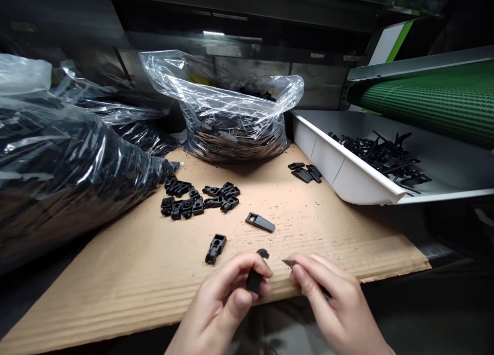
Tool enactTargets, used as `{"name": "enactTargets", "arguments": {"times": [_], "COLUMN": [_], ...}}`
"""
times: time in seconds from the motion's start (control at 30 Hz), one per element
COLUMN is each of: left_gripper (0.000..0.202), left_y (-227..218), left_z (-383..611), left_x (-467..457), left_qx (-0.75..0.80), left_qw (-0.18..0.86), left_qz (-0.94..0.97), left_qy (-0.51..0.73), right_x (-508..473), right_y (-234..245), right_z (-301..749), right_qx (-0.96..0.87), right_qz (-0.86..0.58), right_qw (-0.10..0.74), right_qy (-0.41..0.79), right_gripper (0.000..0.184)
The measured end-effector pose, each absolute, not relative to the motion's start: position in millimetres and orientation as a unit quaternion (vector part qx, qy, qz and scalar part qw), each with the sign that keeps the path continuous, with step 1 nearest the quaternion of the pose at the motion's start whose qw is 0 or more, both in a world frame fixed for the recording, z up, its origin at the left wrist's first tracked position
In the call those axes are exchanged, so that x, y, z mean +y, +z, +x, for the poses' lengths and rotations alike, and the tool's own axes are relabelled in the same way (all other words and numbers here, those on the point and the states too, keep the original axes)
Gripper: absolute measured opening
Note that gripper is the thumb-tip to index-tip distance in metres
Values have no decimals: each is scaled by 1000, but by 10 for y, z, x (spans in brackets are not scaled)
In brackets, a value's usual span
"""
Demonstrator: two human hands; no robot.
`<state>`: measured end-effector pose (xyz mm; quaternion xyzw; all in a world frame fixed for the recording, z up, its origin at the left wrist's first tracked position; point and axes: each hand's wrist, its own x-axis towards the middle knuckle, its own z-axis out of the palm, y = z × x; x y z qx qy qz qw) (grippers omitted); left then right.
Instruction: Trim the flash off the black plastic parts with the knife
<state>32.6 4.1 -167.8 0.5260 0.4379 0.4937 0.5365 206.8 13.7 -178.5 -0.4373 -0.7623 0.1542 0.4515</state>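
My left hand is closed around a small black plastic part, its curved end showing above the fingers. Close to its right, my right hand pinches a small dark blade whose pointed tip faces the part; a gap separates the two. The rest of the blade is hidden by the fingers. On the cardboard just beyond my hands lie a black clip-like part and a flat tapered black piece with a square hole.
Farther back on the cardboard are several black parts and flat pieces. Clear plastic bags of black parts stand at the left and back. A white tray sits right, below a green conveyor belt.
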Motion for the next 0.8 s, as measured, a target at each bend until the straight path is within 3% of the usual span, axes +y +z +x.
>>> {"name": "enactTargets", "arguments": {"times": [0.1, 0.2, 0.27, 0.4, 0.8], "left_gripper": [21, 33, 19, 12, 14], "left_y": [-1686, -1698, -1698, -1695, -1732], "left_z": [384, 411, 403, 355, 333], "left_x": [53, 56, 56, 59, 53], "left_qx": [466, 520, 545, 546, 553], "left_qw": [556, 518, 467, 416, 444], "left_qz": [453, 437, 474, 538, 503], "left_qy": [519, 520, 510, 490, 495], "right_x": [105, 110, 127, 156, 155], "right_y": [-1844, -1847, -1824, -1777, -1791], "right_z": [2082, 2054, 2028, 1997, 1998], "right_qx": [-796, -802, -802, -817, -826], "right_qz": [-396, -366, -359, -365, -366], "right_qw": [449, 472, 477, 445, 429], "right_qy": [87, 20, 1, -8, 9], "right_gripper": [21, 27, 29, 29, 29]}}
